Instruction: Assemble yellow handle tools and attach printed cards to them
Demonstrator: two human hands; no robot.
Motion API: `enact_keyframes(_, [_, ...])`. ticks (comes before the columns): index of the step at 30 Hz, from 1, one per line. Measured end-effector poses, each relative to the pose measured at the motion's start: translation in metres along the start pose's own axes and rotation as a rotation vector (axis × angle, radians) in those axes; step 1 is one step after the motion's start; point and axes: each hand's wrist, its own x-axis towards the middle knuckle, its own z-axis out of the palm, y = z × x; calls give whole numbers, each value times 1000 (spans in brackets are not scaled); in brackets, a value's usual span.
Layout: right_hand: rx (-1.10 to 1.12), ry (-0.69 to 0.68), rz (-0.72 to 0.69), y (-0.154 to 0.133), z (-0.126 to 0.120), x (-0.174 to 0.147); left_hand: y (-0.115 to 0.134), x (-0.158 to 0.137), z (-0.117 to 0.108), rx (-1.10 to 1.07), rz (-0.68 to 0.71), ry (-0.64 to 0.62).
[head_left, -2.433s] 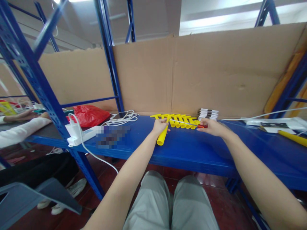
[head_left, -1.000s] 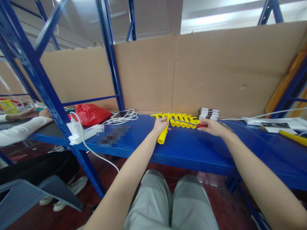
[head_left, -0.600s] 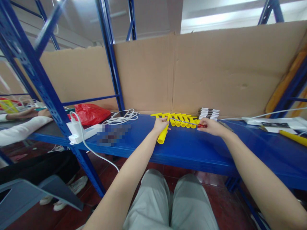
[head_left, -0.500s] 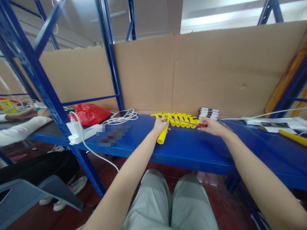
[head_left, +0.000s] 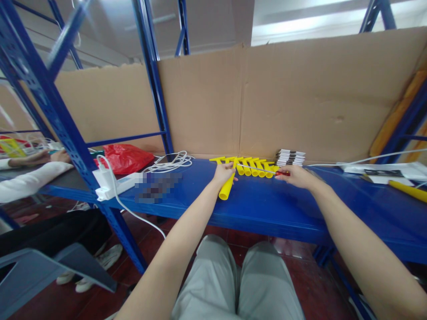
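Observation:
My left hand is closed round a yellow plastic T-shaped handle piece, whose round open end points toward me. In my right hand is a screwdriver with a red handle, gripped by the fingers. Its thin metal shaft runs left to the upper part of the yellow piece; whether the tip touches it is hidden by my left fingers. Behind the shaft, several more yellow T-shaped pieces lie in a row on the blue table.
A stack of white and black boxes stands against the cardboard wall. Leftward lie a coiled white cable, a red plastic bag and a power strip. A co-worker's sleeve shows beyond the blue post.
My right hand has shifted very slightly to the right with the screwdriver. My left hand and the yellow piece stay practically where they were.

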Motion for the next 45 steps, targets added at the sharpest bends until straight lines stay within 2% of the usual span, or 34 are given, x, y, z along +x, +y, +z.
enact_keyframes(3, [25, -2, -2, 3, 3, 1, 1, 0, 0, 3, 0, -1])
enact_keyframes(11, [-2, 126, 16, 15, 10, 4, 2, -2, 1, 23, 10, -20])
enact_keyframes(21, [-54, -41, 7, -2, -1, -1, -4, 4, 2, -3, 32, -28])
enact_keyframes(27, [-33, -36, 32, 5, 4, 2, -3, 3, 3, -10, 28, -24])
enact_keyframes(34, [-15, 52, 61, 19, 12, 4, -3, 1, 5, -90, 22, 1])
enact_keyframes(40, [-65, 49, 70, 5, 6, 2, -6, 9, 4, -109, 51, 68])
enact_keyframes(45, [-43, -5, 4, -1, 3, 1, -7, 10, 1, -82, 70, 100])
